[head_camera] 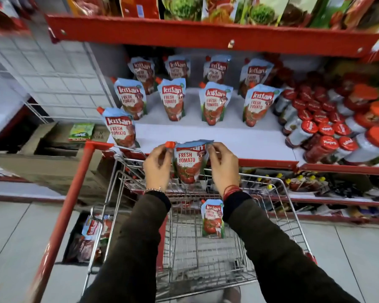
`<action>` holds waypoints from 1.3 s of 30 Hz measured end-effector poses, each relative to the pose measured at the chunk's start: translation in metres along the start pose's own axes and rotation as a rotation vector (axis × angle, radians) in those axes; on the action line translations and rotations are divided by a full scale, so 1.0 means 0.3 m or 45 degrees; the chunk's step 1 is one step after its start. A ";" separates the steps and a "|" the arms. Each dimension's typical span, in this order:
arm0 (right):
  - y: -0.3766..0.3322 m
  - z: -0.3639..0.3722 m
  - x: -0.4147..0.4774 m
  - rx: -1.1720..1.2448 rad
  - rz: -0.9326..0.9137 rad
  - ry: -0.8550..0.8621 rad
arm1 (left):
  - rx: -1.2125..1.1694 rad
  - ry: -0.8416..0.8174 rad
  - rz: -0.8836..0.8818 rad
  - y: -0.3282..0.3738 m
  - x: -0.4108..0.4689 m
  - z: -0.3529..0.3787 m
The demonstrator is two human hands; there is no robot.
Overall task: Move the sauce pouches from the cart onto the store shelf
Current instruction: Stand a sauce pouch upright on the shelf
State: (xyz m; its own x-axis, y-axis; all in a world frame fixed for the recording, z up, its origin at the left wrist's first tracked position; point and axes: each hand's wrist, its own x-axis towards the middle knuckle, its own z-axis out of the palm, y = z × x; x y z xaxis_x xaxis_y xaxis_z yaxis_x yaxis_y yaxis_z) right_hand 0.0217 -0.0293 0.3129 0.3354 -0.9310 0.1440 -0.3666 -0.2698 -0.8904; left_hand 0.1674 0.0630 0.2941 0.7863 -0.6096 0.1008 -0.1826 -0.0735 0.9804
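Observation:
Both hands hold one tomato sauce pouch (189, 164) by its top corners, upright, just in front of the white shelf (206, 136) and above the cart's far end. My left hand (159, 168) pinches the corner with the orange cap, my right hand (223, 167) the other corner. Several identical pouches (172, 98) stand in rows on the shelf, with one more pouch (120, 129) at the front left edge. A single pouch (212, 218) lies in the wire cart (206, 259) below my arms.
Red-capped jars (322, 127) crowd the shelf's right side. A red shelf lip (206, 33) with packets above hangs overhead. A red post (74, 204) stands left of the cart, with cardboard boxes (53, 154) and packets on the floor beyond it. Lower shelves hold bottles.

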 end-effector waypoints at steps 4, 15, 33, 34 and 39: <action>-0.100 0.077 0.133 0.054 0.000 0.026 | 0.032 0.055 0.106 0.083 0.158 -0.038; -0.079 0.267 0.259 0.107 0.188 -0.169 | 0.252 0.023 0.060 -0.052 0.345 -0.097; 0.056 0.253 0.170 0.035 0.240 -0.212 | 0.064 0.194 -0.046 -0.168 0.219 -0.039; 0.066 0.247 0.155 0.043 0.250 -0.226 | 0.030 0.219 -0.054 -0.172 0.195 -0.034; 0.172 0.206 0.075 0.055 0.276 -0.257 | 0.007 0.245 -0.040 -0.251 0.047 0.052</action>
State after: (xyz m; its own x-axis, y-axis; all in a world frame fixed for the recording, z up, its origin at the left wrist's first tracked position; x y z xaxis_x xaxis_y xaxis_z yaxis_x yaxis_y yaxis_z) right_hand 0.0641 -0.0490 0.2436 0.4206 -0.8970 -0.1360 -0.4126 -0.0556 -0.9092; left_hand 0.1831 0.0476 0.2192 0.8899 -0.4448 0.1012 -0.1591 -0.0946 0.9827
